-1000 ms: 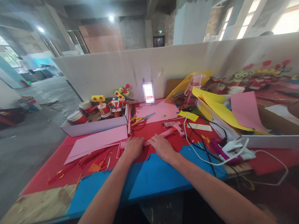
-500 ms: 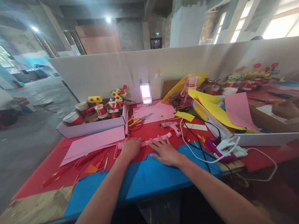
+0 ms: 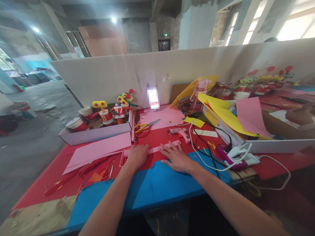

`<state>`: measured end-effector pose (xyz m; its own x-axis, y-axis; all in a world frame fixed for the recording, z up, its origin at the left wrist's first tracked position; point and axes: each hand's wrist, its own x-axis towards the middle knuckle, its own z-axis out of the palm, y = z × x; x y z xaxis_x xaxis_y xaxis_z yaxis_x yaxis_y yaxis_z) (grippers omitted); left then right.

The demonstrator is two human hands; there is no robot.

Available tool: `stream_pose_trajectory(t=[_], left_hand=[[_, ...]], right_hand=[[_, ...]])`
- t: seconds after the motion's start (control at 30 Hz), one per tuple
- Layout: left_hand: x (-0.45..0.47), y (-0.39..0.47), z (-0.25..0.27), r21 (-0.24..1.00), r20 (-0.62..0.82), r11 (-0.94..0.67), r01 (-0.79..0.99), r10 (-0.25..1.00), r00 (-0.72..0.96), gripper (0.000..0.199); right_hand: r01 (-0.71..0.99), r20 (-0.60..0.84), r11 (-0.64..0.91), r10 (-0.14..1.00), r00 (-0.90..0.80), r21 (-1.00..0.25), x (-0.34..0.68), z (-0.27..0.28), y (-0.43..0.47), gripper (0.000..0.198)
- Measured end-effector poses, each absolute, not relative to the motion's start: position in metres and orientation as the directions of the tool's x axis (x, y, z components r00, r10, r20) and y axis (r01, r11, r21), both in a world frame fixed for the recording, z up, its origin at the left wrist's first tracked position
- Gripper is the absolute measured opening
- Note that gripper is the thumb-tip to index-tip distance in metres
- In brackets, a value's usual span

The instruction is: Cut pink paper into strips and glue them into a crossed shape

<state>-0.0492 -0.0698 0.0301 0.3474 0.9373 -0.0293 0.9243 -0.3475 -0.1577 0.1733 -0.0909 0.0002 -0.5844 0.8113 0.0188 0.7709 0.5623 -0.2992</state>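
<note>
A narrow pink paper strip [image 3: 153,150] lies across the red sheet in front of me. My left hand [image 3: 138,156] presses down on its left part, fingers curled in and closed over the paper. Flat on the strip's right part rests my right hand [image 3: 177,158], open with the fingers spread. Just beyond that hand lies a pink glue gun [image 3: 180,131]. Scissors [image 3: 147,127] with yellow and red handles lie behind the strip. Pink paper sheets [image 3: 99,151] are left of my left hand, and a blue sheet [image 3: 149,187] covers the near edge.
Cup figures with yellow eyes stand in a shallow white box [image 3: 96,134] at the left. A power strip [image 3: 230,158] and cables lie to the right, before a box [image 3: 282,145] of coloured paper. Behind the table runs a white partition [image 3: 114,74].
My right hand has slid slightly to the right along the pink strip. My left hand stays in place on it.
</note>
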Motion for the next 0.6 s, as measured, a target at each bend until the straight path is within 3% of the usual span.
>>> stream_pose_trajectory(t=[0.27, 0.43, 0.5, 0.6], left_hand=[[-0.049, -0.07, 0.034, -0.18, -0.042, -0.362, 0.914, 0.932, 0.361, 0.026], [-0.057, -0.077, 0.038, -0.168, -0.026, -0.443, 0.881, 0.895, 0.446, 0.025], [-0.061, -0.082, 0.04, -0.184, -0.017, -0.449, 0.874, 0.891, 0.454, 0.024], [-0.066, -0.088, 0.042, -0.191, -0.038, -0.421, 0.887, 0.906, 0.422, 0.023]], right_hand=[[0.788, 0.049, 0.551, 0.826, -0.561, -0.276, 0.169, 0.0, -0.092, 0.064], [0.818, 0.213, 0.519, 0.853, -0.477, -0.248, 0.174, 0.008, -0.088, 0.058], [0.815, 0.237, 0.504, 0.861, -0.449, -0.285, 0.179, 0.012, -0.083, 0.049], [0.809, 0.16, 0.449, 0.893, -0.421, -0.379, 0.187, 0.013, -0.074, 0.024]])
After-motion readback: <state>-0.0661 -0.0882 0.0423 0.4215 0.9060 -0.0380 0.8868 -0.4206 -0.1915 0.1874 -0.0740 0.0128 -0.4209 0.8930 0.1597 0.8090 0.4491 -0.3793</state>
